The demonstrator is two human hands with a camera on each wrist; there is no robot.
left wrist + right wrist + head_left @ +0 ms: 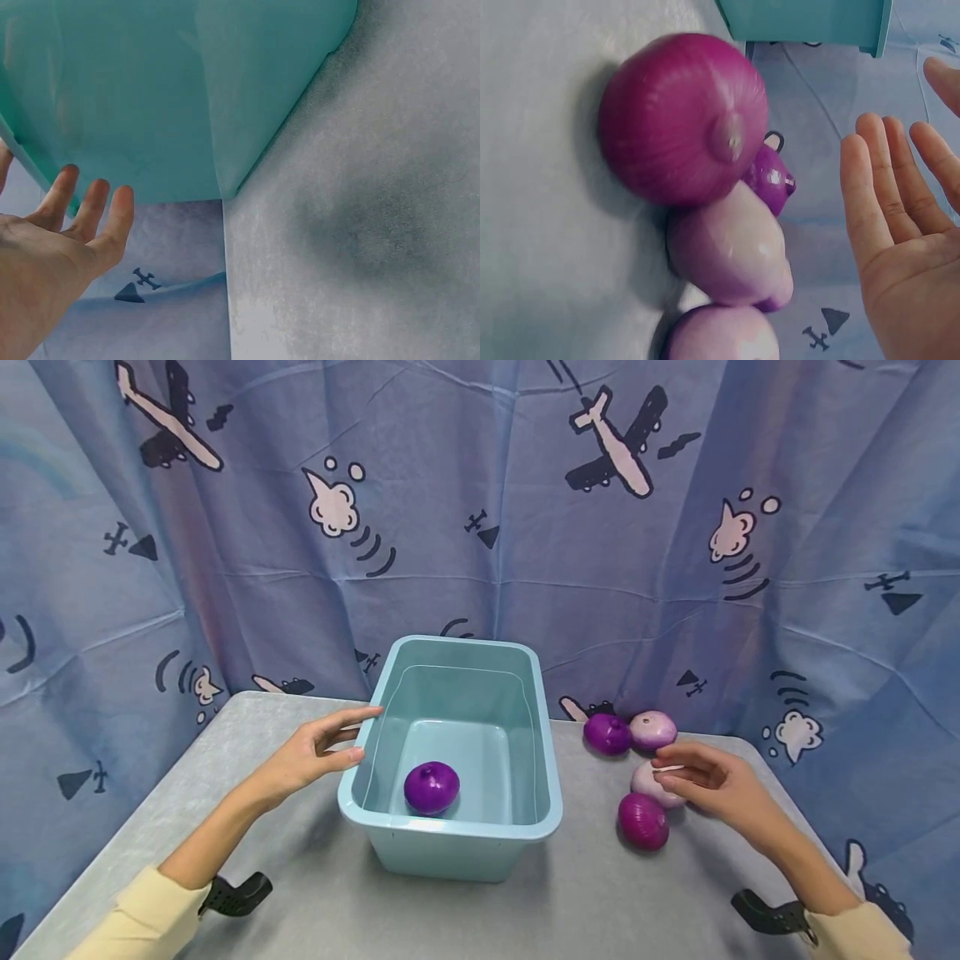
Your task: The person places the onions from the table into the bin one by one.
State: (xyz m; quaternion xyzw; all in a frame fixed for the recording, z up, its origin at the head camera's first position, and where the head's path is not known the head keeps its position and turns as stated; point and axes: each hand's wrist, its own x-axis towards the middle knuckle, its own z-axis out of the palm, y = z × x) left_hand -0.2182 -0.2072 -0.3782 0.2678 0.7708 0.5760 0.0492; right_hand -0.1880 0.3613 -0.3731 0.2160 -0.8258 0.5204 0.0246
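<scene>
A light teal plastic basin (450,852) stands on the table with one purple onion (431,788) inside. At its left rim is my left hand (307,758), fingertips right at the edge and thumb apart from the fingers. In the left wrist view, the loosely bent fingers (90,206) show beside the basin's outer wall. My right hand (720,789) hovers by several onions on the right, holding nothing. Closest to me lies a magenta onion (642,822); a pale onion (652,783) behind it is partly hidden by that hand. Farther back sit a dark purple onion (607,734) and another pale onion (652,730).
The grey table (300,893) ends at a blue curtain (435,527) printed with airplanes, which hangs behind and along both sides. Each wrist wears a black camera mount (238,893). The onions on the right lie close together, near the table's right edge.
</scene>
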